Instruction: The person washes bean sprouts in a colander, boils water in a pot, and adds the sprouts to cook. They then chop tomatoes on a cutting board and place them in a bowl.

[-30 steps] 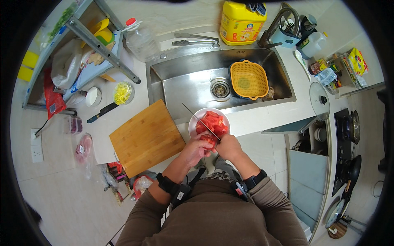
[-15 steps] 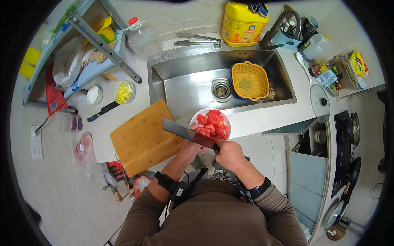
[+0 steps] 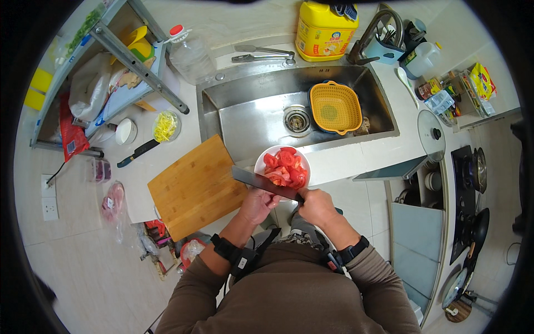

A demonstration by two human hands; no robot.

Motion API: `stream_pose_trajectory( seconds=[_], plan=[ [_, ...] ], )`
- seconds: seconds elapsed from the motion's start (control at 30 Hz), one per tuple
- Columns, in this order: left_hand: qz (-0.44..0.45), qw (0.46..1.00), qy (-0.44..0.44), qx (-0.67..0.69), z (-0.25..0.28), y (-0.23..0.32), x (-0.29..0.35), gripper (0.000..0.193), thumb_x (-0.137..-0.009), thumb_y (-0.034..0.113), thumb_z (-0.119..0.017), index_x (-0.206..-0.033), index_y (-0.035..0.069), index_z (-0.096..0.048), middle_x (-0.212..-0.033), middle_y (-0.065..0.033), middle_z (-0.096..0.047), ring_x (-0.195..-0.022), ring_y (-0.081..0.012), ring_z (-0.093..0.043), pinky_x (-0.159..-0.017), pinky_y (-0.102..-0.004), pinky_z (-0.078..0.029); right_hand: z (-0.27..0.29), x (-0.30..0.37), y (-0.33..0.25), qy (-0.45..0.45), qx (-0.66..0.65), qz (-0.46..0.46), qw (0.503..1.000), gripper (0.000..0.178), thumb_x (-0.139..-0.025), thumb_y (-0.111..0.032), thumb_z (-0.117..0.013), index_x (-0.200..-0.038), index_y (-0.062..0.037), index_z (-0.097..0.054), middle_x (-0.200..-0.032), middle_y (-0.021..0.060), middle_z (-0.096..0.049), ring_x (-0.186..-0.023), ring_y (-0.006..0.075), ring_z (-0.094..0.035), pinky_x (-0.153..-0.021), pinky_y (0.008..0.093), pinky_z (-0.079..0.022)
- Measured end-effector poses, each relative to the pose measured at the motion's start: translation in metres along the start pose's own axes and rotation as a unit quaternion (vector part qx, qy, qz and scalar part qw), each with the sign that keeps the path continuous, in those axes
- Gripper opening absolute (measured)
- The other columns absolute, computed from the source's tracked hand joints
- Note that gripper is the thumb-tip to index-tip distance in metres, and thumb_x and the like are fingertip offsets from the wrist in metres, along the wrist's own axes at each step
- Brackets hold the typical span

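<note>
My right hand (image 3: 317,207) is closed round the handle of a cleaver (image 3: 261,181). Its broad dark blade points left, across the near rim of a white bowl (image 3: 257,169). Cut red tomato pieces (image 3: 286,166) fill the bowl, which stands at the counter's front edge. Just below the blade is my left hand (image 3: 258,206), its fingers loosely bent and apart, with nothing visible in them; the blade partly covers the fingertips. A wooden cutting board (image 3: 194,186) lies at an angle left of the bowl, bare on top.
Behind the bowl is a steel sink (image 3: 250,117) holding a yellow basket (image 3: 335,106). Left of the board lie a dark-handled knife (image 3: 138,153) and a bowl of yellow shreds (image 3: 167,127). A glass lid (image 3: 431,136) rests at right, above an open cabinet door (image 3: 389,168).
The cleaver and my right hand have shifted slightly right. My left hand has drawn back from the blade a little, its fingers showing more. The whole view has moved slightly.
</note>
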State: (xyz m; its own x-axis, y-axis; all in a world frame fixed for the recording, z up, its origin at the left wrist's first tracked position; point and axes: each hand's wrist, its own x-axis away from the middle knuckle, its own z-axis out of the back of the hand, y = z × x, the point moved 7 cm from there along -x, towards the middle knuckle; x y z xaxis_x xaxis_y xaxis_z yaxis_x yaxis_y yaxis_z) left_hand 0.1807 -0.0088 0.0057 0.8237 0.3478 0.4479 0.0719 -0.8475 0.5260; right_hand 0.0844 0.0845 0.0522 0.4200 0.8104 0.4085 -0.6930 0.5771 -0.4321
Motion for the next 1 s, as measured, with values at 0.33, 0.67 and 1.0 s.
stream_pose_trajectory(
  seconds=[0.33,0.67,1.0],
  plan=[
    [0.033,0.998,0.056,-0.002,0.001,-0.009,-0.004,0.021,-0.074,0.001,-0.052,-0.094,0.005,-0.049,-0.074,-0.0036,-0.053,-0.058,-0.0122,-0.049,-0.046,-0.0233,-0.035,-0.017,-0.015,0.002,-0.031,-0.031,-0.080,0.996,0.020,-0.071,-0.014,-0.055,-0.085,-0.0038,-0.065,-0.081,0.0213,-0.064,-0.080,0.0356,-0.062,-0.073,0.0427,-0.050],
    [-0.050,0.988,0.056,-0.135,0.003,0.013,-0.008,0.035,-0.077,-0.004,-0.053,-0.112,0.000,-0.048,-0.096,-0.0096,-0.060,-0.086,-0.0176,-0.061,-0.076,-0.0299,-0.050,-0.013,-0.028,0.013,0.004,-0.109,-0.126,0.986,0.020,-0.074,-0.016,-0.055,-0.084,-0.0027,-0.066,-0.083,0.0208,-0.064,-0.081,0.0359,-0.061,-0.073,0.0422,-0.049],
    [-0.069,0.972,0.037,-0.221,0.007,0.024,-0.015,0.048,-0.079,0.002,-0.061,-0.125,0.001,-0.046,-0.112,-0.0043,-0.054,-0.096,-0.0132,-0.056,-0.087,-0.0304,-0.045,0.016,-0.003,-0.028,0.066,-0.084,0.051,0.993,0.015,-0.071,-0.012,-0.056,-0.082,-0.0041,-0.060,-0.073,0.0199,-0.062,-0.071,0.0370,-0.061,-0.066,0.0449,-0.049]
  ],
)
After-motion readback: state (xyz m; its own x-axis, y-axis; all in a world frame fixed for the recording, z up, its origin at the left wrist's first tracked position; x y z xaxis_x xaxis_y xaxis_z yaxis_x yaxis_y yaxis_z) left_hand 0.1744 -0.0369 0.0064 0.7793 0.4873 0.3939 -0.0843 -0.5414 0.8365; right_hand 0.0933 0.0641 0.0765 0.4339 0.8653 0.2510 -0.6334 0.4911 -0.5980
